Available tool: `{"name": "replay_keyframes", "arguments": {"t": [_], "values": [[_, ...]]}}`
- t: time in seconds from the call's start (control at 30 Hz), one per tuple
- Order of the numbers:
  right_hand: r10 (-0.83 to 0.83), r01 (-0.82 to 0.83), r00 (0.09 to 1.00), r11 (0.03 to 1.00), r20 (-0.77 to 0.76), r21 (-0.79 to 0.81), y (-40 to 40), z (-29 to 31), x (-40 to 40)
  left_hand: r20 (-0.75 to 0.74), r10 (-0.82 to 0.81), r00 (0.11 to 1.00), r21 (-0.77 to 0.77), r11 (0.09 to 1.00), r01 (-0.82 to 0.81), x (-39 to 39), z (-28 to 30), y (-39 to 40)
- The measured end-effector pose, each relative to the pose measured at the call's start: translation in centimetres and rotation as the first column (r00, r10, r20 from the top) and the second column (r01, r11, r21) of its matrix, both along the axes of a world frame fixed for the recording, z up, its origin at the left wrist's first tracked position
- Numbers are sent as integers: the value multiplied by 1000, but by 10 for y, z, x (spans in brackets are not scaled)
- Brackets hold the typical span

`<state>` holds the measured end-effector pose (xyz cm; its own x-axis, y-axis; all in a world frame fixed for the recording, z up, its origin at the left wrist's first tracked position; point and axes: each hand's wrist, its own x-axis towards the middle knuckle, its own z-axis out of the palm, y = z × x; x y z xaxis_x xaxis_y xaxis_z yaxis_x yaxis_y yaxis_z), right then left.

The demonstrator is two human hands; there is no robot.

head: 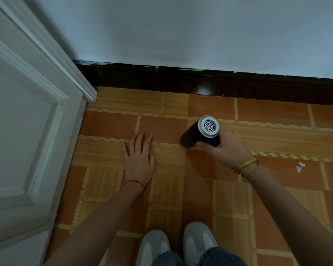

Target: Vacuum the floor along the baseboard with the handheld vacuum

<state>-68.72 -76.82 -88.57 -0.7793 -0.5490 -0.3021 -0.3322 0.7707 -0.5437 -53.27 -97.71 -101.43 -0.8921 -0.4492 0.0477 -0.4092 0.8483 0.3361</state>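
Two grey shoes (176,244) stand closest to us. Ahead, our right hand (227,148) has its fingers (204,144) wrapped around the one handheld vacuum (202,134), its long axis running down and away to the left of them, vent end up, nozzle low over the floor (108,169). Our left hand (139,158) hovers spread and empty. Beyond the fingers, well apart, lies the dark baseboard (210,83); two white paper scraps (300,166) sit to their right.

The right hand (226,148) holds a black handheld vacuum (202,134) over the orange tile floor (267,198), near the dark baseboard (219,83). The left hand (139,157) is flat and spread out. White scraps (300,166) lie nearby.
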Motion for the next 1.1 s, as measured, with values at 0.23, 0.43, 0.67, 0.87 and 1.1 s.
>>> {"name": "replay_keyframes", "arguments": {"t": [0.23,0.43,0.67,0.87,1.1], "values": [[-54,51,998,996,-38,-78,-11,-4,3,-7,-4,1000,-7,1000,4,0,1,0],[3,-3,1000,990,-1,-139,-26,-11,6,-27,-4,1000,-8,1000,4,0,-1,0],[-268,231,957,934,-108,-271,-45,-24,-20,-13,0,1000,-1,1000,0,-1,0,0],[-239,215,968,948,-78,-235,-69,-29,-48,-9,-2,1000,-20,1000,2,-1,0,0],[-466,439,877,877,-120,-196,-23,-26,-74,11,-5,1000,-17,1000,6,-1,0,0]]}}
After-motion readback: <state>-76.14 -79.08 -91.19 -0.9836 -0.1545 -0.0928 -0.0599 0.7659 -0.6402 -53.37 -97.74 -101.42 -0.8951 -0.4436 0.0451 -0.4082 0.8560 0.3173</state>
